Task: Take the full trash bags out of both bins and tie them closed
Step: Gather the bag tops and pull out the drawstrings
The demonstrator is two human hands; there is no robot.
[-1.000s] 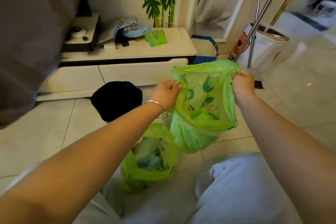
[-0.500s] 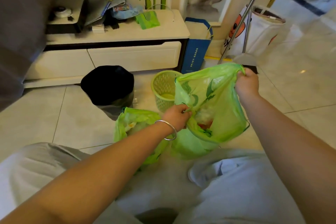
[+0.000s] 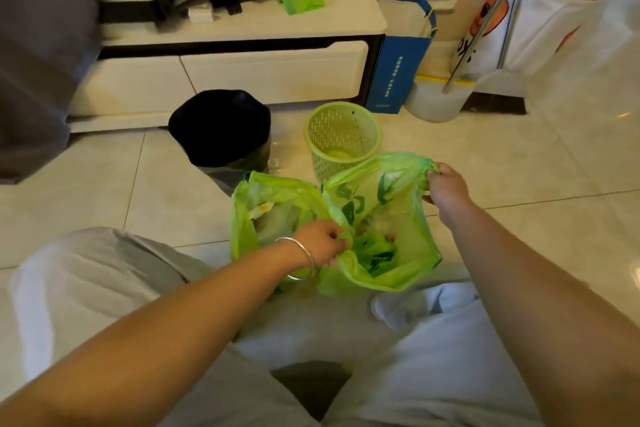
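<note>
We hold right green bag (image 3: 412,239) open on floor, just near of green basket bin (image 3: 341,139). Our left hand (image 3: 320,243) pinches near-left rim, fingers curled; our right hand (image 3: 446,185) grips far-right rim. Bag mouth wide, trash visible inside. Second green bag (image 3: 263,215) sits open, touching first on its left. Black-lined bin (image 3: 221,130) far left of basket.

Two green trash bags (image 3: 412,243) (image 3: 273,215) side by side on the floor, mouths open (untied), green basket bin (image 3: 341,139) and black bin (image 3: 221,128) behind
</note>
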